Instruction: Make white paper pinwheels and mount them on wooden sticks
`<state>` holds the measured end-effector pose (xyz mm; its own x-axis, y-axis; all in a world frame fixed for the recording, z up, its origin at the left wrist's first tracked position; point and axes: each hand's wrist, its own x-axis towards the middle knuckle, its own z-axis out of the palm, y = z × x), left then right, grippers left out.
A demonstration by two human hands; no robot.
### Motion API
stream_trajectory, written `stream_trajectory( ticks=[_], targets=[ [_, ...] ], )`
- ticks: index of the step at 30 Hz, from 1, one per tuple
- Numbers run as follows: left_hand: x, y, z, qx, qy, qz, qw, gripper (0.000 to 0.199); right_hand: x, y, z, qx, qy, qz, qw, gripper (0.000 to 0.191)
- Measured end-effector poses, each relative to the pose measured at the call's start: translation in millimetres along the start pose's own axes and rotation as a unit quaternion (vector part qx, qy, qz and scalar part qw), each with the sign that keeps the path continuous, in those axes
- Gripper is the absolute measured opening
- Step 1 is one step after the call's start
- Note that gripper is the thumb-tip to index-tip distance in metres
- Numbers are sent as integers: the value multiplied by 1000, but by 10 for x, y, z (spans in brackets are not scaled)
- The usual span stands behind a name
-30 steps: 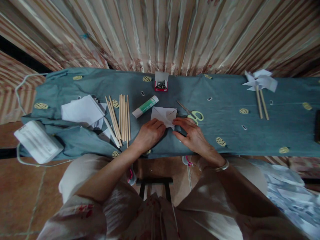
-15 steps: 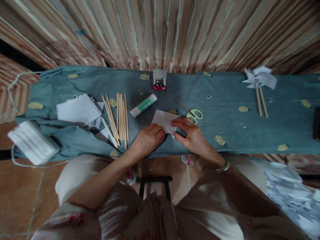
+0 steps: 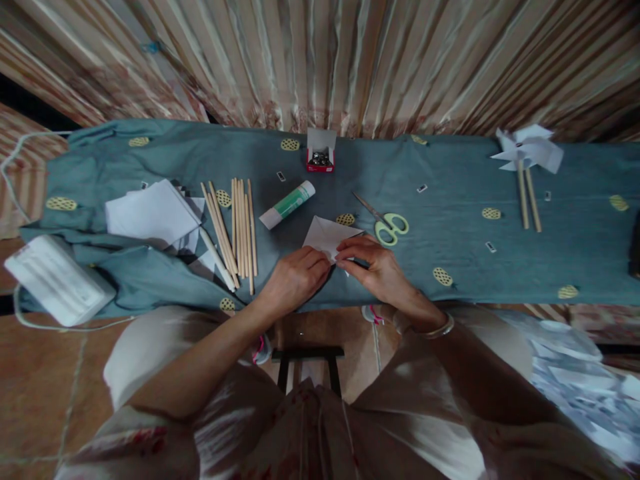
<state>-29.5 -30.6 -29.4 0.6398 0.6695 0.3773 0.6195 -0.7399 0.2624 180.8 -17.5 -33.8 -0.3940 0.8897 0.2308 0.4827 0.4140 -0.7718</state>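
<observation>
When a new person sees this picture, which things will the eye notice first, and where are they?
Probably the bare left hand and right hand, touching a folded white paper near the front middle of the blue-green cloth. Then perhaps the white paper pinwheel shape toward the right, and the open red cardboard box at the back middle.

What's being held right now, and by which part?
White paper: the right hand holds its near right side; the left hand is at its near left edge, grip unclear.
</observation>
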Motion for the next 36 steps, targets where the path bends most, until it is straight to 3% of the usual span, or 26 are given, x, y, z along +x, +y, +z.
stream_trajectory(
  ticks=[22, 36],
  targets=[
    [-44, -37, 62, -65, 40, -10, 997, 18, -21, -70, 89, -54, 53, 35, 997, 4],
    [-35, -54, 84, -110, 23, -40, 993, 21, -33, -71, 87, -72, 56, 21, 996, 2]
  ],
)
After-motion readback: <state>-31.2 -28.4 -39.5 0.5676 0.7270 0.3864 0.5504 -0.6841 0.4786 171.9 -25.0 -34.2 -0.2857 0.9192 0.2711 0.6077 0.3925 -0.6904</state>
